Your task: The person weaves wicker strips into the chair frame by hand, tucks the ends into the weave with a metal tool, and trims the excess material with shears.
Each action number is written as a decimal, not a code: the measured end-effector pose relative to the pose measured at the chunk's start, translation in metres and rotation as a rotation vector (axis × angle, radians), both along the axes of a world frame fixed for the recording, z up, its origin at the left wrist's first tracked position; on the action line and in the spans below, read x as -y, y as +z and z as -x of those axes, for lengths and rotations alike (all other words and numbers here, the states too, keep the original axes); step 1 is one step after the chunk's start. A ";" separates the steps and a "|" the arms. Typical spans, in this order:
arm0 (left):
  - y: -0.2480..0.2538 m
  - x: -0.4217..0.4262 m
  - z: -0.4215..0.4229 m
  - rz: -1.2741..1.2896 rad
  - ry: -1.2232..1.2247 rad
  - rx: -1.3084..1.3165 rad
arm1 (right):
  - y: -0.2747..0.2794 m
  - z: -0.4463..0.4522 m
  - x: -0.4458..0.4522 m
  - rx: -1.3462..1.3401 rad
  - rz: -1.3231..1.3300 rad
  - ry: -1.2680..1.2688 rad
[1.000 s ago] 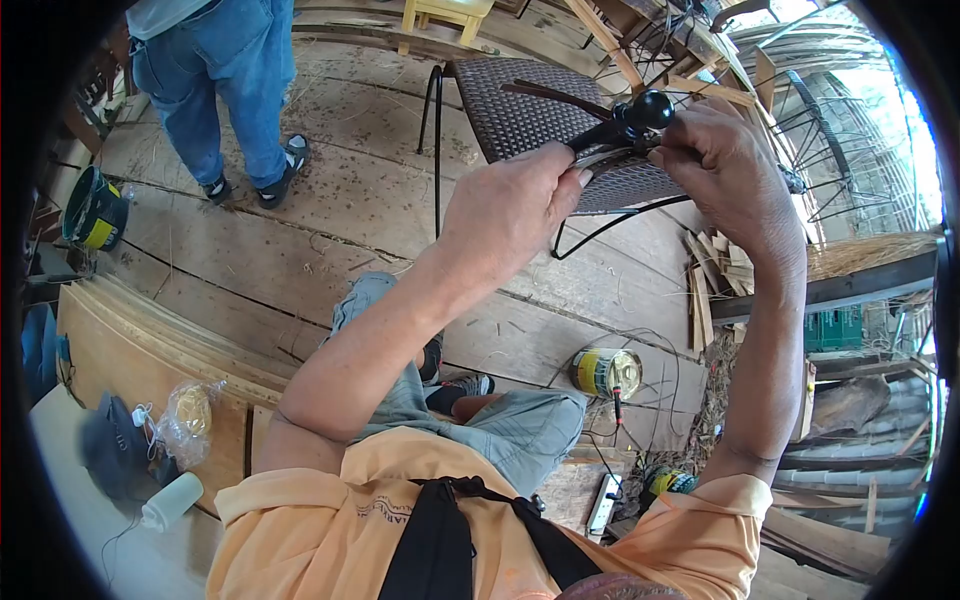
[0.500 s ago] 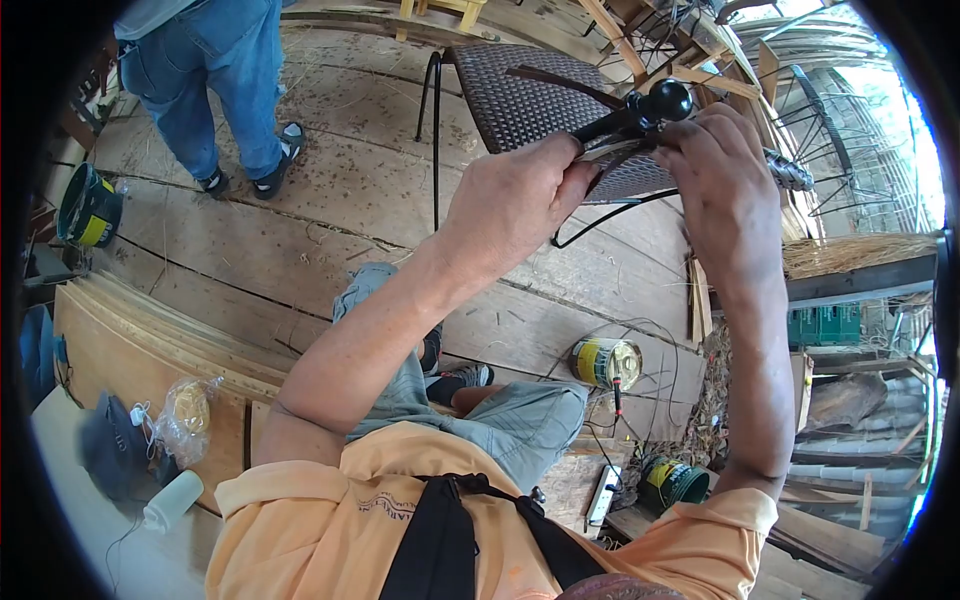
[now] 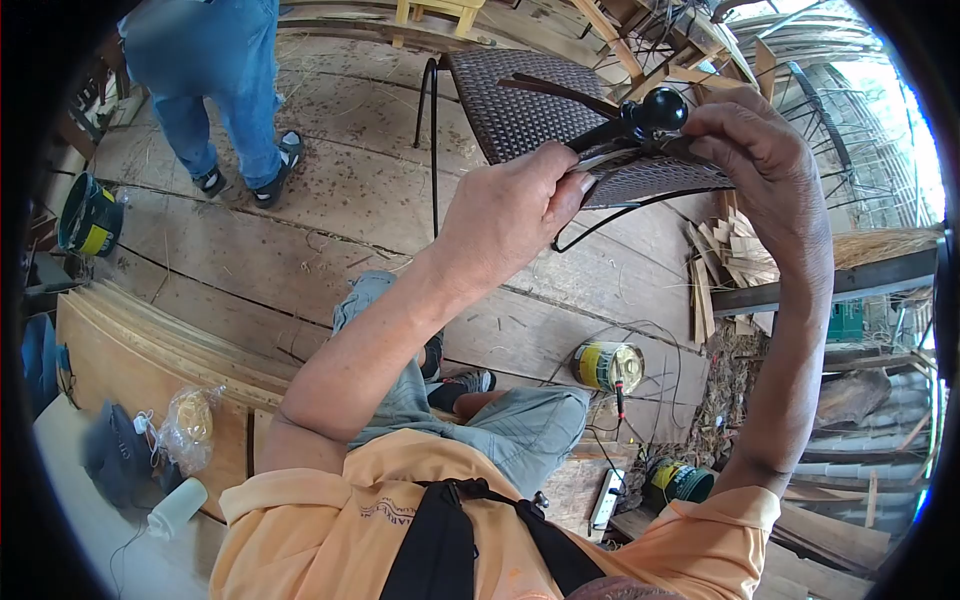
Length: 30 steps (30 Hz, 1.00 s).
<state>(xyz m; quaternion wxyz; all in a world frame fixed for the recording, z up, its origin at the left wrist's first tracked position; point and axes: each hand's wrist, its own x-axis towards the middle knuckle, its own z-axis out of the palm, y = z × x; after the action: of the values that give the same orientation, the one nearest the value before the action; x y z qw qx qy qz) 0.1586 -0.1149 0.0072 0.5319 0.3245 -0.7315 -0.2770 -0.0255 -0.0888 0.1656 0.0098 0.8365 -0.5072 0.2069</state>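
My left hand (image 3: 515, 205) is closed around a glossy black rod with a round knob (image 3: 662, 108) at its end; thin dark strips lie along the rod. To the right of the knob, my right hand (image 3: 765, 160) has its fingers curled, pinching the end of a dark strip (image 3: 630, 152). Part of that strip is hidden behind the fingertips. Another flat dark strip (image 3: 560, 90) sticks out past the rod, over the seat. Just beyond both hands stands a woven brown chair (image 3: 510, 115) with a thin black metal frame.
A person in jeans (image 3: 240, 120) stands at the far left near a dark bucket (image 3: 90, 215). On the plank floor are a yellow-labelled can (image 3: 605, 367), a power strip (image 3: 606, 498) and wood offcuts (image 3: 740, 250). Curved boards (image 3: 150, 350) lie to my left.
My right hand has moved right, farther from the knob. The ribbed dark piece that showed beyond it is out of sight. My left hand keeps its hold on the rod.
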 end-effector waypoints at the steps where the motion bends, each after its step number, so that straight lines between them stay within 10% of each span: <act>1: -0.001 0.001 0.001 0.019 0.008 -0.004 | 0.000 -0.001 -0.002 -0.013 -0.020 -0.026; 30: 0.001 0.012 0.004 0.011 0.003 0.001 | -0.023 -0.025 -0.003 -0.265 0.293 -0.172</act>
<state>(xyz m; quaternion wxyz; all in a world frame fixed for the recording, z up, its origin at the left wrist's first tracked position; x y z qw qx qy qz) 0.1549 -0.1264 0.0080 0.5339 0.3227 -0.7328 -0.2718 -0.0005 -0.0862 0.1428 0.2156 0.7997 -0.5356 0.1649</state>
